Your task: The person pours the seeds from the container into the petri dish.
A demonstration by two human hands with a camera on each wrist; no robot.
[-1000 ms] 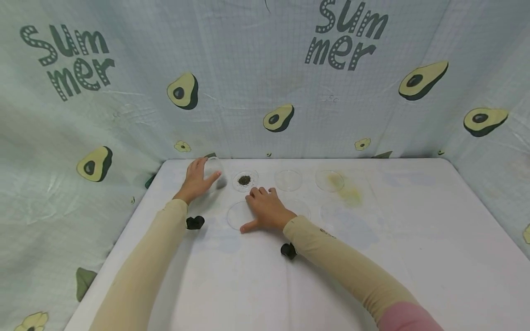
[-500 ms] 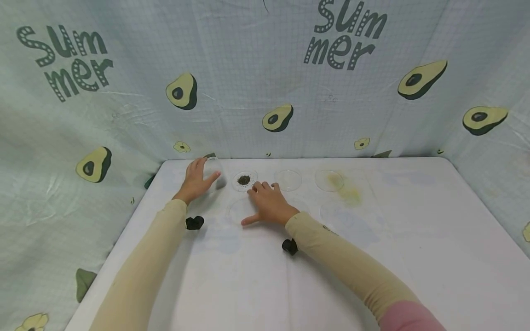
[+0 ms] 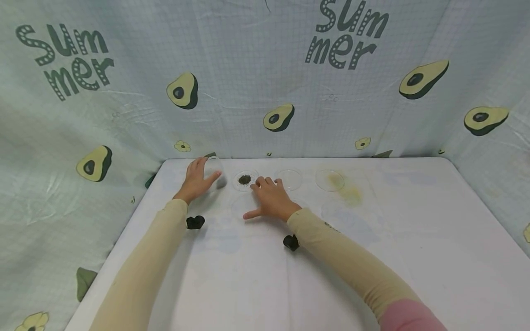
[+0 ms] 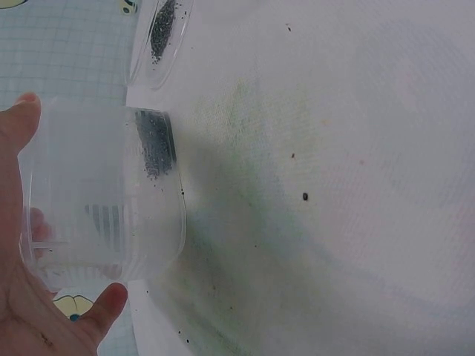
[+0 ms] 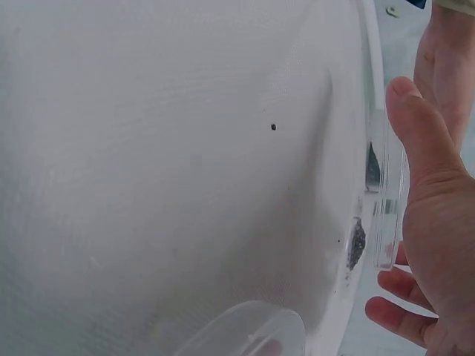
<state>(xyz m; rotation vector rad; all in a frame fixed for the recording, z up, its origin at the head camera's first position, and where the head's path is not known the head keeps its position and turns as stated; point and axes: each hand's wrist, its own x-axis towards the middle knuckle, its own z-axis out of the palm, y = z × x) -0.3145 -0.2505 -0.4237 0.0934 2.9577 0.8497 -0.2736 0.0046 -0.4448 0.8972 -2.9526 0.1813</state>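
Note:
My left hand (image 3: 195, 180) grips a clear plastic tub (image 4: 82, 178) at the table's far left, thumb on one side and fingers on the other. Dark dry flakes (image 4: 156, 144) lie in the tub's lower corner. My right hand (image 3: 271, 201) holds a clear shallow dish (image 5: 387, 215) between spread thumb and fingers, seen nearly edge-on in the right wrist view. From the head view this dish is faint and partly hidden by the hand. Just beyond its fingertips lies another clear dish (image 3: 236, 185) with a small heap of dark flakes (image 3: 244, 179).
To the right are more clear dishes: two in the back row, one (image 3: 288, 179) beside another (image 3: 329, 180), and a faint one (image 3: 333, 211) in front. A yellowish stain (image 3: 350, 194) marks the white tabletop (image 3: 248, 285). A printed curtain (image 3: 232, 69) hangs behind the far edge.
My right hand has moved slightly away from me and to the right, with the dish it holds shifting along. My left hand and the tub stay in place.

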